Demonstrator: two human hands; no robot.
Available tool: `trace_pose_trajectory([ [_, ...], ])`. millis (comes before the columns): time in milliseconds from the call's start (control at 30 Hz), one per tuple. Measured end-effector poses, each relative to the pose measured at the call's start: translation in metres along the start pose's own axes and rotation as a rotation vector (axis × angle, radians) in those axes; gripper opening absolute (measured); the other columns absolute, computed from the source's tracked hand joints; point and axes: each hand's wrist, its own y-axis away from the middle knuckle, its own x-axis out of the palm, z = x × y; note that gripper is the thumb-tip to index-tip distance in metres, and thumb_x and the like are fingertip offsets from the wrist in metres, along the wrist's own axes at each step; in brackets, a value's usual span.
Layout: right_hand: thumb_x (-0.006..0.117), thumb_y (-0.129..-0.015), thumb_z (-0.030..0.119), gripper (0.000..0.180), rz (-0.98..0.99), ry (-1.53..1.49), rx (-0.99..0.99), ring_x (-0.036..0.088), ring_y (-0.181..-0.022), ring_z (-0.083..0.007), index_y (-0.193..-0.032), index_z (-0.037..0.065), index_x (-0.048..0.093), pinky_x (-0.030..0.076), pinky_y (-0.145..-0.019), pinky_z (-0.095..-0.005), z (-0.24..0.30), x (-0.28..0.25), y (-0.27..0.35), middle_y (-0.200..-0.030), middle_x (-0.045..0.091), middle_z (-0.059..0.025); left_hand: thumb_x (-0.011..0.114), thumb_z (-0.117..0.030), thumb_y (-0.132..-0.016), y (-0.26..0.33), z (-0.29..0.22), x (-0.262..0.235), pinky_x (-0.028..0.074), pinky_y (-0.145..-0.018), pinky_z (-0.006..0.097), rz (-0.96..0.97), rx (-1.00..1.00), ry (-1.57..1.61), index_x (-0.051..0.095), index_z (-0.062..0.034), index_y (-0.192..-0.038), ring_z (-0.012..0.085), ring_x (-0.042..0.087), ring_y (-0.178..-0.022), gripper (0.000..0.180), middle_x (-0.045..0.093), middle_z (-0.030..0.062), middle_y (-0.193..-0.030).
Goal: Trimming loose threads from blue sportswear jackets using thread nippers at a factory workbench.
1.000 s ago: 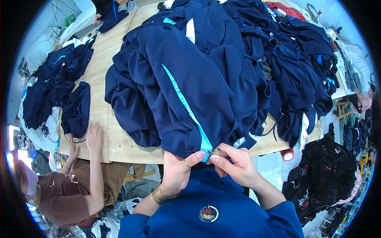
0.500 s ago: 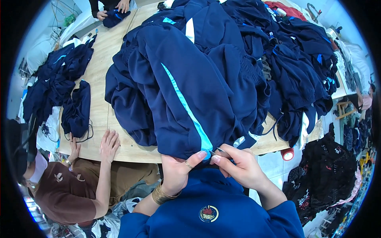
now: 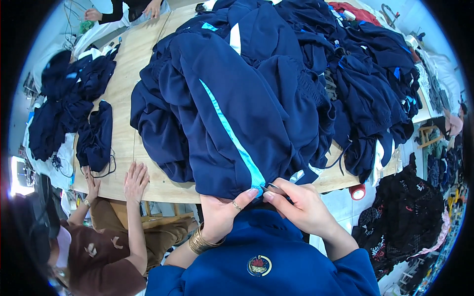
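A navy garment (image 3: 232,113) with a light-blue tapering stripe (image 3: 224,129) lies over the heap, its hem hanging at the table's near edge. My left hand (image 3: 219,214) pinches this hem, thumb on the wide end of the stripe. My right hand (image 3: 301,204) grips a small two-pronged metal tool (image 3: 269,187); whether it is tweezers or thread snips I cannot make out. The tool's tips touch or nearly touch the hem, just right of my left thumb.
More navy garments (image 3: 375,98) are heaped at the right. A smaller navy pile (image 3: 74,108) lies at the left of the wooden table (image 3: 129,98). A seated person (image 3: 103,256) rests both hands on the left edge; another person's arm (image 3: 116,12) reaches in at the far left.
My hands stay almost in place, with the tool's tips slightly shifted. The far person's hands have parted, and a dark garment has come onto the left pile. The seated person has shifted.
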Motion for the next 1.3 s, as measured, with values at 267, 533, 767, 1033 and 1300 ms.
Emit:
trace_pose_trajectory([
  [267,0.049,-0.089,0.018,0.017,-0.03,-0.063,-0.061,0.05,-0.049,-0.0103,-0.082,0.003,0.052,0.035,-0.044,-0.0218,-0.01,0.004,-0.004,-0.059,0.053,-0.0051,0.066,0.007,-0.068,-0.005,-0.004,0.004,0.047,-0.081,0.029,-0.002,-0.128,0.137,0.042,0.0034,-0.111,0.0184,0.058,-0.09,0.049,0.057,0.0116,-0.1],
  [533,0.048,-0.089,0.022,0.021,0.085,-0.519,-0.011,0.046,-0.045,-0.0062,-0.08,0.004,0.054,0.032,-0.042,-0.0188,-0.023,0.008,-0.006,-0.05,0.049,-0.0019,0.066,0.006,-0.068,-0.005,-0.005,0.003,0.046,-0.084,0.031,-0.013,-0.219,0.218,0.038,0.001,-0.116,0.0198,0.056,-0.094,0.055,0.055,0.0117,-0.104],
  [767,0.049,-0.089,0.02,0.02,0.024,-0.231,0.008,0.047,-0.046,-0.0074,-0.08,0.003,0.054,0.033,-0.043,-0.0204,-0.013,0.0,-0.003,-0.053,0.051,-0.0027,0.069,0.004,-0.067,-0.003,-0.003,0.004,0.046,-0.083,0.031,-0.02,-0.12,0.092,0.037,0.0022,-0.115,0.0202,0.056,-0.094,0.057,0.054,0.0134,-0.105],
  [1033,0.049,-0.088,0.018,0.017,0.024,-0.089,0.011,0.051,-0.052,-0.0112,-0.084,0.002,0.053,0.035,-0.045,-0.0228,-0.005,-0.005,-0.002,-0.064,0.056,-0.0064,0.07,0.0,-0.068,-0.004,0.002,0.003,0.048,-0.08,0.029,-0.003,-0.005,-0.014,0.044,0.0051,-0.109,0.0189,0.059,-0.089,0.048,0.057,0.0132,-0.099],
  [1300,0.051,-0.087,0.016,0.014,0.002,-0.086,-0.064,0.053,-0.053,-0.0123,-0.084,0.003,0.054,0.037,-0.046,-0.0219,-0.011,-0.003,-0.004,-0.065,0.057,-0.0069,0.071,-0.001,-0.068,-0.005,0.001,0.002,0.047,-0.08,0.029,0.012,-0.018,-0.046,0.045,0.0049,-0.109,0.0189,0.059,-0.088,0.048,0.058,0.0127,-0.099],
])
